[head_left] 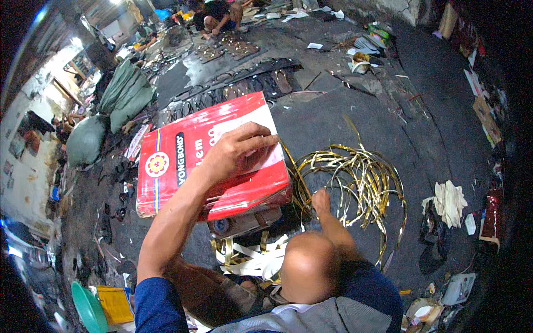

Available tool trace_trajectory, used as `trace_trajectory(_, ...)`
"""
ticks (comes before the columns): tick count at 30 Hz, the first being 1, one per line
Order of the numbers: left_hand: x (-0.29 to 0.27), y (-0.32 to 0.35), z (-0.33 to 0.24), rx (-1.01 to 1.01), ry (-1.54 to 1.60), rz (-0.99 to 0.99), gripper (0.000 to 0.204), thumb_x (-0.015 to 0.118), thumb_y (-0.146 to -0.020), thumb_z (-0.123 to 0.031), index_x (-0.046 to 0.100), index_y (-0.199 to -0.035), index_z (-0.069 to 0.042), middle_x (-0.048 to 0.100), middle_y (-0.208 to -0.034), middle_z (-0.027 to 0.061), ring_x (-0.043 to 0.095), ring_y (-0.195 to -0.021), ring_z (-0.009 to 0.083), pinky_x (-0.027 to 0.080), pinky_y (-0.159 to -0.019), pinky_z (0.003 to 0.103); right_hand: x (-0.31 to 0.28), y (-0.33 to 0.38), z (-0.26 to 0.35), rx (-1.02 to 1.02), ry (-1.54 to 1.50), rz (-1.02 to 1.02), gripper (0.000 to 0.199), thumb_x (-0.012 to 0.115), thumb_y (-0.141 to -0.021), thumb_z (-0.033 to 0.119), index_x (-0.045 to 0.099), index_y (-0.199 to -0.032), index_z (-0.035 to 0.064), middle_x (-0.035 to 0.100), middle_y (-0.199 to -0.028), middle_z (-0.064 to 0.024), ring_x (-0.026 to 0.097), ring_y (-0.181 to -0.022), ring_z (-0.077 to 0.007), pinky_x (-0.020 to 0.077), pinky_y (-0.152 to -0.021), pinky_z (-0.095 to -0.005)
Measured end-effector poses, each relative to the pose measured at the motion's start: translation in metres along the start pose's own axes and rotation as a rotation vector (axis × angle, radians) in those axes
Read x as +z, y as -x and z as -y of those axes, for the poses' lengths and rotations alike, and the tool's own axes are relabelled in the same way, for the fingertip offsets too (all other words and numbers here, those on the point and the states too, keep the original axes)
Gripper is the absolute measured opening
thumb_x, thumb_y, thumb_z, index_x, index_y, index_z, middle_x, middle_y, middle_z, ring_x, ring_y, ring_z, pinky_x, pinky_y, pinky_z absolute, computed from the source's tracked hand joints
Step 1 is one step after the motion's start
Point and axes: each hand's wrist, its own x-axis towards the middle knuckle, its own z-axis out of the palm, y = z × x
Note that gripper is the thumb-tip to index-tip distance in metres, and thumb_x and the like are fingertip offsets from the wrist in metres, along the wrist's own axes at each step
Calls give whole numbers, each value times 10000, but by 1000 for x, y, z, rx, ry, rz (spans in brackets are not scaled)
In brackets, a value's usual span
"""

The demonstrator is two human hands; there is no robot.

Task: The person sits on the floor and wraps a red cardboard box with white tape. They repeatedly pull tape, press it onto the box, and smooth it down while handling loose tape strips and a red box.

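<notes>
A large red-and-white tin (239, 194) with a printed flower lies tilted in front of me, above a metal-looking block (250, 223) with a round blue piece. My left hand (236, 152) rests on the tin, fingers bent together toward its right edge; whatever is under the fingertips is hidden. To the right of the tin, my right hand (320, 202) is closed at the end of thin gold strips running down from the tin's corner. A loose coil of shiny gold and white strips (369, 188) spreads on the floor beside it. More white and gold strips (252, 258) lie below the tin.
Rows of dark sandals (239, 89) lie beyond the tin, and another person (219, 19) crouches farther back. Green-grey sacks (127, 91) stand at the left. A teal basin (89, 308) is at the lower left, and pale cloth (448, 202) lies at the right.
</notes>
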Motion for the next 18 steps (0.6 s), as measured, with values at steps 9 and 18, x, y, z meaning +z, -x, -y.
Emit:
trace_trajectory(9,-8,9,3,18,-55,7,323,765,-826,13,757,-1142,-57,719,-1048,123,722,-918,299,607,-774,390,-6,0,-2,-39,92,81,268,645,-893,191,767,-890,-48,719,-895,-286,709,-849,-487,582,-798,-542)
trace_trajectory(18,1,10,4,65,-83,-2,355,718,-856,-144,741,-1196,-46,720,-1108,140,686,-1013,327,585,-869,423,17,-10,-69,-196,576,10,276,572,-935,237,747,-798,74,687,-836,-162,677,-813,-372,545,-739,-491)
